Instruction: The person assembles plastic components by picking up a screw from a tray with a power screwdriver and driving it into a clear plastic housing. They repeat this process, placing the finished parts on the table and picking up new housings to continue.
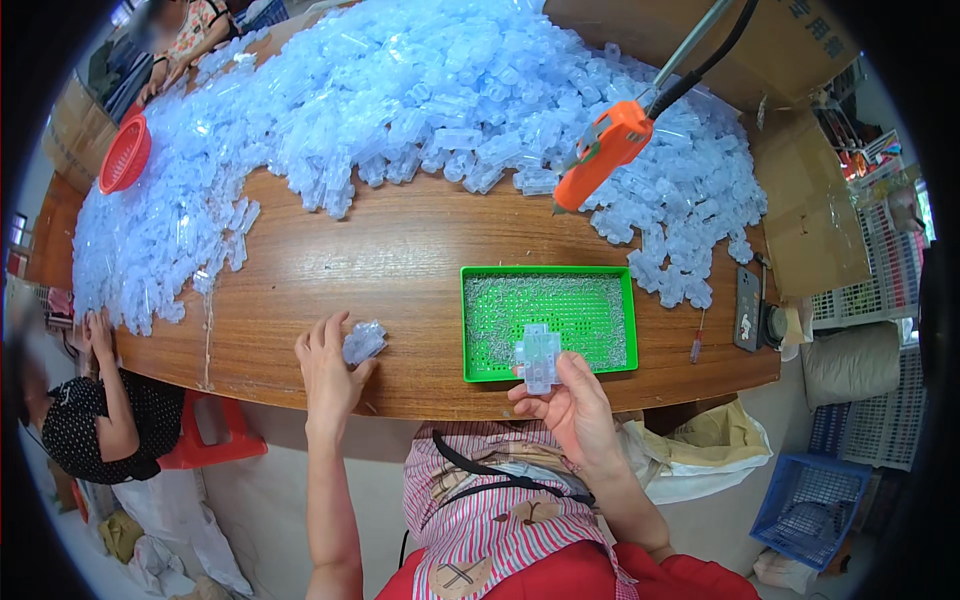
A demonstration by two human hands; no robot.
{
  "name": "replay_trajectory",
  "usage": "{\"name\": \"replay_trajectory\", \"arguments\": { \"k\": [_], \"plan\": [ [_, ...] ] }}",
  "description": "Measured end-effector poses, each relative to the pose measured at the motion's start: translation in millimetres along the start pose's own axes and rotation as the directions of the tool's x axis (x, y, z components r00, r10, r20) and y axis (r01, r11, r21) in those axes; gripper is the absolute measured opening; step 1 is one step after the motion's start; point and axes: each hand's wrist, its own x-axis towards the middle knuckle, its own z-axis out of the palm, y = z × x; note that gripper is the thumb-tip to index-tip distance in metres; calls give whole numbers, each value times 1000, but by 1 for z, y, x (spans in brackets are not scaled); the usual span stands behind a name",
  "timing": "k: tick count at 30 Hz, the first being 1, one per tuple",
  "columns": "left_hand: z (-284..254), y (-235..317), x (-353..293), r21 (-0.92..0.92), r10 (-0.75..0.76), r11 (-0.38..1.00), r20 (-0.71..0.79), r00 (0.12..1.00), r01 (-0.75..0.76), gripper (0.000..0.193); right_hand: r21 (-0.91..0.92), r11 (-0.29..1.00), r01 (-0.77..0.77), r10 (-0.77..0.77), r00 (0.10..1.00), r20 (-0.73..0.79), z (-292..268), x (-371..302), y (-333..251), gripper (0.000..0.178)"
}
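My right hand (578,410) pinches a clear plastic housing (540,360) between thumb and fingers, above the near edge of a green tray (548,377). Small silvery pieces that look like screws (490,320) lie scattered over the tray's perforated bottom. To the left, my left hand (328,375) is low over the table with its fingers apart. Another clear plastic piece (364,342) lies on the wood beside its thumb and fingertips; whether they touch it I cannot tell. An orange electric screwdriver (605,155) hangs tip down beyond the tray.
A large heap of clear plastic pieces (420,90) covers the table's (330,265) far side. A red basket (126,155) sits on the left. A small screwdriver (697,338) and a black device (747,308) lie at right. Two other people (95,420) sit at the left.
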Motion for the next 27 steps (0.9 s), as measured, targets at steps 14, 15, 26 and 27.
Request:
{"name": "replay_trajectory", "arguments": {
  "k": [14, 15, 26, 27],
  "plan": [
    [-10, 108, -33, -770, 383, 633, 217, 898, -84, 67, 55, 999, -2, 2, 1000, -9, -14, -13, 13, 37],
    [-7, 118, -35, -764, 402, 637, 218, 890, -101, 70, 33, 999, 33, -31, 999, -43, -15, -14, 14, 38],
    [-11, 202, -43, -619, 844, 398, -43, 535, -677, 64, 110, 897, 428, -334, 821, -464, -92, -67, -22, 51],
    [-38, 190, -45, -575, 887, 280, -150, 436, -768, 51, 16, 886, 464, -391, 765, -512, -100, -68, -30, 51]
  ]
}}
